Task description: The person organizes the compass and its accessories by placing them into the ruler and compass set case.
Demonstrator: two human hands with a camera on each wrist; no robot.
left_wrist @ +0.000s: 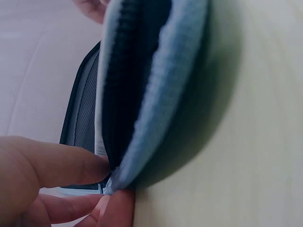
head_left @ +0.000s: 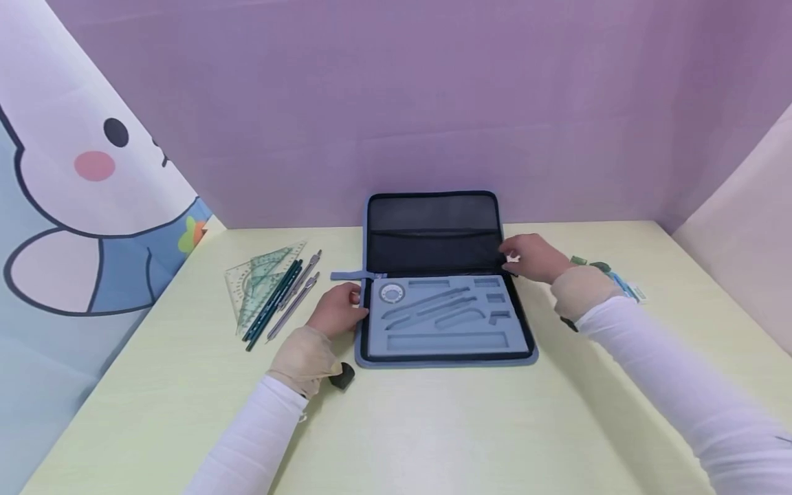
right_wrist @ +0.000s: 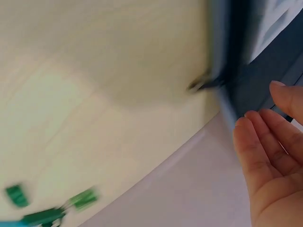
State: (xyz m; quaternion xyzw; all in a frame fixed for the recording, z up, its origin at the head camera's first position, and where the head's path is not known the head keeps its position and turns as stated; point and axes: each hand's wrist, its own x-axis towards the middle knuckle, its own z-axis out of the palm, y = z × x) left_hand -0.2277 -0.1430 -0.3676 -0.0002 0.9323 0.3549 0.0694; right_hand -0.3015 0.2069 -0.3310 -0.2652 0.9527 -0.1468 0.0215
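Blue-grey fabric edges the zip case (head_left: 445,365), which lies opened out on the worktop (head_left: 433,433) between the two hands, its dark lid leaning back. The left hand (head_left: 337,309) pinches the case's left rim at the zip; the right hand (head_left: 538,260) has its fingertips at the lid's edge, thumb standing apart. To handle it well, I'd keep the left pinch low so the base stays flat, support the lid near its fold rather than tug it, and keep fingers and zip strap (head_left: 346,276) out of the foam insert's (head_left: 427,328) recesses. As for writing, the set squares (head_left: 234,289) and the round dial (head_left: 392,293) carry markings, all too small to read; no brand is legible on the pencils (head_left: 275,302).
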